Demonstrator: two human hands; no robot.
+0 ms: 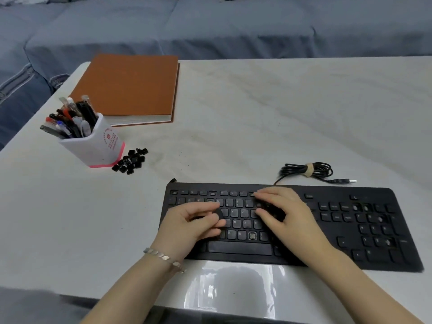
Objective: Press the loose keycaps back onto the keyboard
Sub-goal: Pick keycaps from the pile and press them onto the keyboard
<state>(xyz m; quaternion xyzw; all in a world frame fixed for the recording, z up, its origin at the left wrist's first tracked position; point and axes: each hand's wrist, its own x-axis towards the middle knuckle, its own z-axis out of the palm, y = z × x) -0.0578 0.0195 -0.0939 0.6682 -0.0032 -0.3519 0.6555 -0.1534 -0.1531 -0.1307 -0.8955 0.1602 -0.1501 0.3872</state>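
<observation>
A black keyboard (350, 230) lies on the white table, with several bare key sockets, one near the bottom row (252, 235). My left hand (194, 226) hovers over the left keys and pinches a black keycap (219, 215) between thumb and fingers. My right hand (284, 212) rests over the middle keys with fingers curled down; what is under them is hidden. A pile of loose black keycaps (131, 161) sits on the table to the far left of the keyboard, beside the pen cup.
A white pen cup (98, 146) full of pens stands at the left. Behind it lies a brown book (131, 87). The keyboard's coiled cable with USB plug (311, 171) rests behind the keyboard. A blue sofa runs along the far side.
</observation>
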